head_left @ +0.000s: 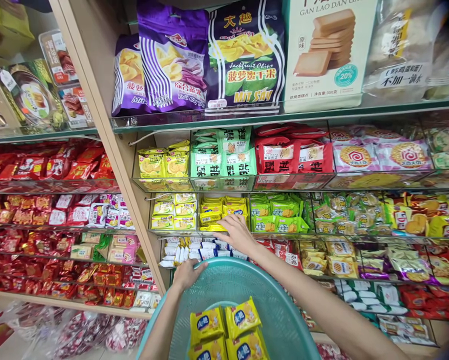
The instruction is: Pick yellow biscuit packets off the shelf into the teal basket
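Observation:
My left hand (189, 275) is at the far left rim of a teal plastic basket (280, 300), with its thumb apart and its fingers curled over the rim, partly hidden. Inside the basket lie several yellow snack packets (206, 324) with blue labels. Past the far rim, my right hand (236, 233) reaches to a shelf compartment of similar yellow packets (211, 206). Its fingers are stretched out over the front of these packets, and nothing shows in its grasp. Whether the fingertips touch them I cannot tell.
Green packets (279, 209) fill the compartment to the right, and pale yellow ones (174, 207) the one to the left. White packets (187, 249) lie just below. A glass shelf (247, 120) above carries large snack bags. A wooden upright (108, 115) divides the shelving; plastic-wrapped bundles (85, 332) lie below left.

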